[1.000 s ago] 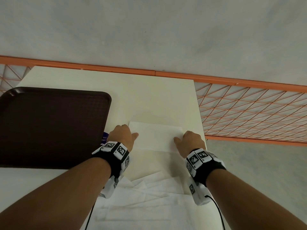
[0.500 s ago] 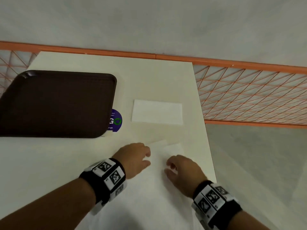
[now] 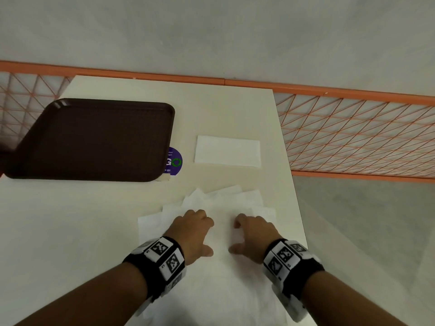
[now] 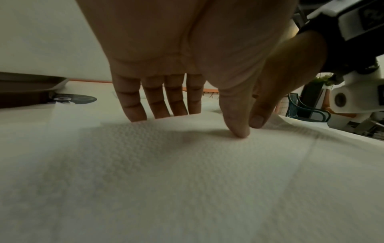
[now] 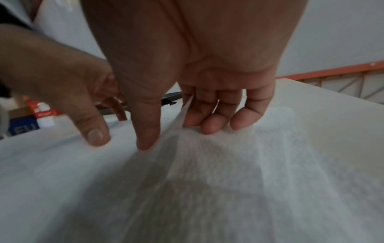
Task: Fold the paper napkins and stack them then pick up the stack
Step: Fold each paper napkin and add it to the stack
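Spreading wide under it all: the cream table (image 3: 223, 109). Sitting at ten o'clock on it, the dark brown tray (image 3: 94, 140), partly covering a purple round sticker (image 3: 176, 161). Sprawling at six o'clock, a loose pile of unfolded napkins (image 3: 223, 278). Lying flat at one o'clock from the pile and well apart from it, one folded napkin (image 3: 227, 154). Pressing down on the pile with straight fingers (image 4: 135, 108), the left hand (image 3: 190, 231). Pinching up a raised fold of the top sheet between thumb and fingers (image 5: 209, 126), the right hand (image 3: 254, 234).
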A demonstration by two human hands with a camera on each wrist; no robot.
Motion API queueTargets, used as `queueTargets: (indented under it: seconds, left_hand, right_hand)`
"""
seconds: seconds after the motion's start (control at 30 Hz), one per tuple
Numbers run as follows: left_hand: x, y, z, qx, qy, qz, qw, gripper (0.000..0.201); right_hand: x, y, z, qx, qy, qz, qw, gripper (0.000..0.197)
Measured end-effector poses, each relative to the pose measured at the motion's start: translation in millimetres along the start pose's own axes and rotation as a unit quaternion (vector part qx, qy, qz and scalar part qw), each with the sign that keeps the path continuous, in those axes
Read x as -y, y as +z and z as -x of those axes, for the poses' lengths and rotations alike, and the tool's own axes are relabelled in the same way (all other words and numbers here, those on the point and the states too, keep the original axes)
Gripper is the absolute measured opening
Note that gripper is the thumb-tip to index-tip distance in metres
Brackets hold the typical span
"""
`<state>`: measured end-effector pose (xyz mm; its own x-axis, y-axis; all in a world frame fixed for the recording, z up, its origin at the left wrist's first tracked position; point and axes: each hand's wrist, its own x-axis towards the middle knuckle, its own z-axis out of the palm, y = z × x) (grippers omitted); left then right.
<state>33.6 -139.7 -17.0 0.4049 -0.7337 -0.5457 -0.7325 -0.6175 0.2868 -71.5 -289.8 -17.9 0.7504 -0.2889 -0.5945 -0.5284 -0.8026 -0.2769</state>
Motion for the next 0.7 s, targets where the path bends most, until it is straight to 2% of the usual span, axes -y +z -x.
queueTargets:
  seconds: [0.13,0.2,0.3,0.4,0.47,0.5,0.6,0.7]
  left_hand:
    - [1,0,1,-0.004,-0.024,0.083,0.996,0.067]
    - [4,-4,3,-0.004,-0.028,0.140,0.990,0.060]
    - [16,-15,6,0.005,-0.026,0.197,0.980,0.037]
    - [32,-23,11,0.015,-0.025,0.277,0.960,0.024]
    - [41,-23,14,0.007,-0.041,0.374,0.927,0.015]
    - [44,-20,15,-0.001,-0.054,0.436,0.898,0.010]
    - [41,-10,16,-0.029,-0.103,0.608,0.787,0.010]
    - [37,7,16,-0.047,-0.148,0.687,0.710,0.014]
  right_hand:
    - [1,-9,0,-0.001,-0.026,-0.094,0.995,0.013]
    - [1,-11,8,0.002,-0.061,-0.132,0.989,0.009]
    - [3,-20,19,-0.001,-0.103,-0.196,0.975,0.011]
    - [-9,-29,16,-0.087,-0.060,-0.347,0.932,0.008]
    - [-22,-26,12,-0.128,0.003,-0.450,0.884,0.005]
    - [-26,-23,11,-0.131,0.032,-0.491,0.861,0.004]
    - [-33,-11,10,-0.112,0.096,-0.575,0.805,0.008]
    - [-33,-1,8,-0.098,0.134,-0.615,0.771,0.014]
